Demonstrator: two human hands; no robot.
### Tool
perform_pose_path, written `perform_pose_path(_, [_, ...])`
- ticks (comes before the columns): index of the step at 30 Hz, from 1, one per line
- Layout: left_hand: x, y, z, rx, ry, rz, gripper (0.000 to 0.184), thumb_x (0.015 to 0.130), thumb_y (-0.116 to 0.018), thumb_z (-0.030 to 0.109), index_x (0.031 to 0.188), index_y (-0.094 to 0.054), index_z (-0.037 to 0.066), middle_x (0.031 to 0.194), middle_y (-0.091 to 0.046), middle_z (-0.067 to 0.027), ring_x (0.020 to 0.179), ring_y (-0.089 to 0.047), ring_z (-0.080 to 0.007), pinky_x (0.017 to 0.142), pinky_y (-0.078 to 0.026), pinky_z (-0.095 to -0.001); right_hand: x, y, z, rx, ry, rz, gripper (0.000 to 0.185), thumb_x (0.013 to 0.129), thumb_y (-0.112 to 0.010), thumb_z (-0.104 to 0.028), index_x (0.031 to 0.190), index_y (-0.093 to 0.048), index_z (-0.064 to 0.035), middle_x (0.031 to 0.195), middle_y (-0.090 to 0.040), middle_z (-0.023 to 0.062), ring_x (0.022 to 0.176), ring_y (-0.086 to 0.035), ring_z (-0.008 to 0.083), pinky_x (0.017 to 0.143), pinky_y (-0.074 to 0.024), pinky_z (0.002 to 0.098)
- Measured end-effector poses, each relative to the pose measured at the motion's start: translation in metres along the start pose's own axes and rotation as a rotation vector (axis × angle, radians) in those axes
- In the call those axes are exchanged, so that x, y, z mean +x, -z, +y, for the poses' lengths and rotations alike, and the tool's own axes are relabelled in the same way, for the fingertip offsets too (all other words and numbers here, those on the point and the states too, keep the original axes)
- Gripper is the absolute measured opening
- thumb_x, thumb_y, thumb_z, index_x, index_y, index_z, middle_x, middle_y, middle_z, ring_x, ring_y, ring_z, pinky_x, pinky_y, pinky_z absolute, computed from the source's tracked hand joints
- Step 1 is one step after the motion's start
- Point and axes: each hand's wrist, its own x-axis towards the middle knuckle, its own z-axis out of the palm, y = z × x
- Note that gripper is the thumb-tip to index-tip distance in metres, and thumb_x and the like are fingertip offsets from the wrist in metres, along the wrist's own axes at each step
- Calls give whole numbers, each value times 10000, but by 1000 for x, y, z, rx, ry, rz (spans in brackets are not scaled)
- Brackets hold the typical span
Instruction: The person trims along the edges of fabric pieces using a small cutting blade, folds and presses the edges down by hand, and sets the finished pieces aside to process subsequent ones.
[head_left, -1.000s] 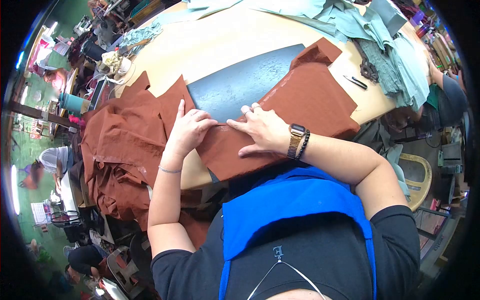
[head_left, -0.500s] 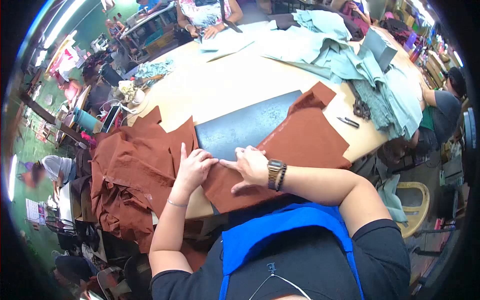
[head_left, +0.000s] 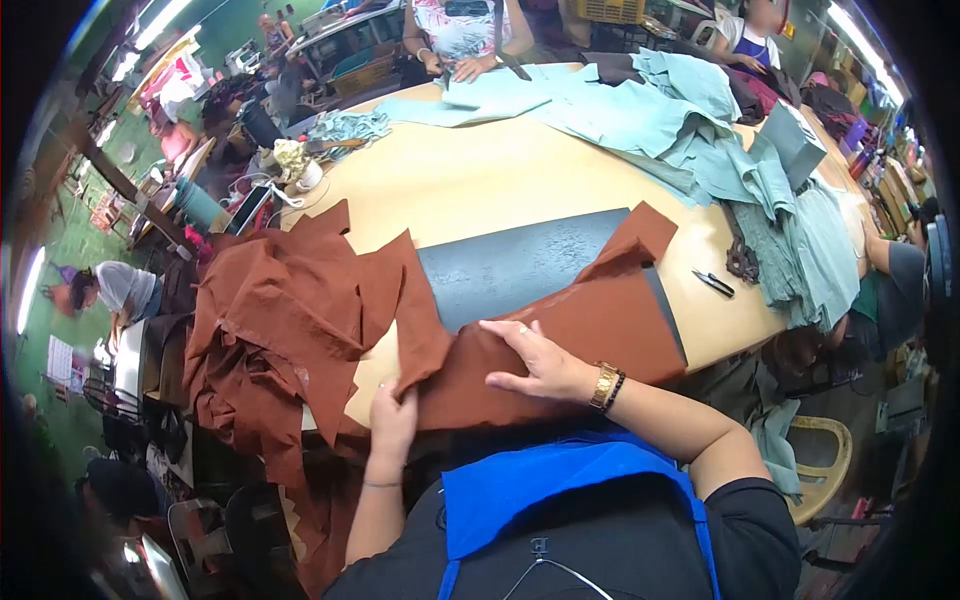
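Note:
A reddish-brown leather-like sheet [head_left: 600,340] lies over a dark grey board [head_left: 520,262], whose far part shows bare. My left hand [head_left: 393,415] is closed on the sheet's near left edge, which is lifted and folded around the fingers. Resting on the sheet, to the right of that fold, my right hand [head_left: 545,365] has its thumb and fingers apart and holds nothing. A crumpled heap of the same reddish-brown material [head_left: 270,330] spreads to the left, close to my left hand. Small thread snips [head_left: 713,284] lie right of the board.
Pale green sheets [head_left: 690,140] cover the far right of the cream table [head_left: 450,165]. Across the table a person [head_left: 465,40] handles green material. A white cup [head_left: 310,176] and a phone [head_left: 250,208] are at the left edge. A yellow chair [head_left: 825,470] stands at right.
My left hand has come down toward me, lifting the sheet's left edge. My right hand has moved right and opened. A dark board strip now shows along the sheet's right side. The view has shifted.

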Motion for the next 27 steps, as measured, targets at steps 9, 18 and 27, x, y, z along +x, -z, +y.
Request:
perform_pose_path(9, [-104, 295, -27, -947, 302, 759, 480, 952, -480, 337, 1270, -616, 4, 1271, -645, -174, 1158, -629, -333, 1012, -500, -471, 17, 44, 63, -153, 117, 409, 489, 926, -687, -257, 1332, -547, -22, 1245, -620, 207, 1155, -587, 351, 1009, -467, 412])
perform_pose_path(18, [-410, 518, -94, 198, 497, 1841, 490, 952, -442, 307, 1224, -632, -55, 1257, -638, -238, 1163, -620, -385, 967, -511, -498, 7, 42, 75, -289, 87, 350, 405, 872, -735, -202, 1228, -621, -44, 1165, -670, 183, 1182, -588, 369, 1018, -464, 441])
perform_pose_path(27, [-313, 337, -179, 800, 775, 858, 352, 996, -449, 301, 1163, -593, 28, 1094, -666, -281, 1027, -635, -483, 858, -504, -564, 5, 41, 75, -291, 73, 338, 395, 863, -744, -195, 1216, -637, -53, 1200, -661, 171, 1175, -593, 366, 1026, -461, 432])
